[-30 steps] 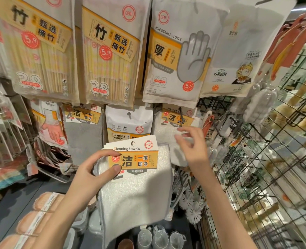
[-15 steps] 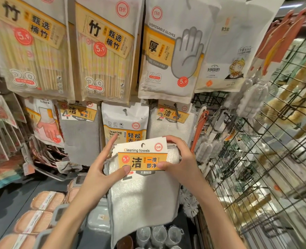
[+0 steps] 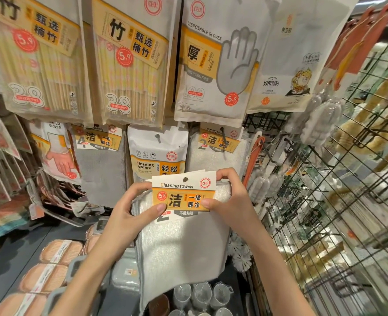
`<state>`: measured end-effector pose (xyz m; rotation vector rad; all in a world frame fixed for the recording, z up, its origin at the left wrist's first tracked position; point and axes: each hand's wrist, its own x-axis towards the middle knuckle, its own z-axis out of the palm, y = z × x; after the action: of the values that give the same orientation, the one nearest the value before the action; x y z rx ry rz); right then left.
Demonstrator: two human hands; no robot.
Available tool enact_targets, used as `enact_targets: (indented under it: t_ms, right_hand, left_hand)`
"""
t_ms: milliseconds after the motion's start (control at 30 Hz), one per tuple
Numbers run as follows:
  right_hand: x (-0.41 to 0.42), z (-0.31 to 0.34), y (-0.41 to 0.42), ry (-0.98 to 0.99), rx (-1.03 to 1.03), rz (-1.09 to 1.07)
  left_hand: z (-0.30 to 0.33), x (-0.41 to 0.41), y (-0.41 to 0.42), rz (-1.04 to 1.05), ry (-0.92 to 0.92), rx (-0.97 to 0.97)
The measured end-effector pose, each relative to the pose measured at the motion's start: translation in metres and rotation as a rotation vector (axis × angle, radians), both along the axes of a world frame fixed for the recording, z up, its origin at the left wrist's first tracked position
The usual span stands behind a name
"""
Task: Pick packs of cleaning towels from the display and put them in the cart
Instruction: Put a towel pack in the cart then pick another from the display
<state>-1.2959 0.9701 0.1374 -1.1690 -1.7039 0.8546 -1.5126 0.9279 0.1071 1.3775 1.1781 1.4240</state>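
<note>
Fingers of both hands clamp the cardboard header of a pack of cleaning towels [image 3: 184,224], held up in front of a shop display. On the left, the left hand [image 3: 129,215] pinches the header's left edge, thumb on the printed front, the other fingers tucked behind. At centre, the pack hangs with its long axis vertical: a white-and-orange card reading "Cleaning towels" on top, with a punched hanging hole, and pale, nubbly cloth with a grey border drooping below the hands. More card edges peek out behind the front one, suggesting more than one pack in the grip, though the exact count cannot be told. On the right, the right hand [image 3: 231,201] grips the header's right edge, thumb on the front and fingers curled over the top corner. Behind the hands, another pack of the same towels [image 3: 215,151] hangs on its hook. Further right stands a wire rack [image 3: 338,201]; the cart itself is not clearly in view, so the pack likely has to be carried down and away from the shelf.
</note>
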Motion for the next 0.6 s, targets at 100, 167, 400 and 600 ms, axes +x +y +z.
enact_targets:
  t_ms: [100, 167, 400, 600]
  right_hand:
    - [0.001, -0.003, 0.002, -0.007, -0.008, 0.000]
    - [0.003, -0.006, 0.004, -0.015, -0.003, -0.027]
    - [0.008, 0.000, 0.004, -0.019, 0.007, -0.096]
    - [0.013, 0.001, -0.001, 0.047, -0.052, -0.049]
  left_hand:
    - [0.000, -0.001, 0.002, -0.025, 0.005, -0.009]
    - [0.001, 0.000, 0.002, -0.047, 0.014, -0.006]
    - [0.003, 0.004, 0.003, -0.098, -0.080, -0.027]
    - [0.005, 0.004, 0.003, -0.074, -0.173, -0.115]
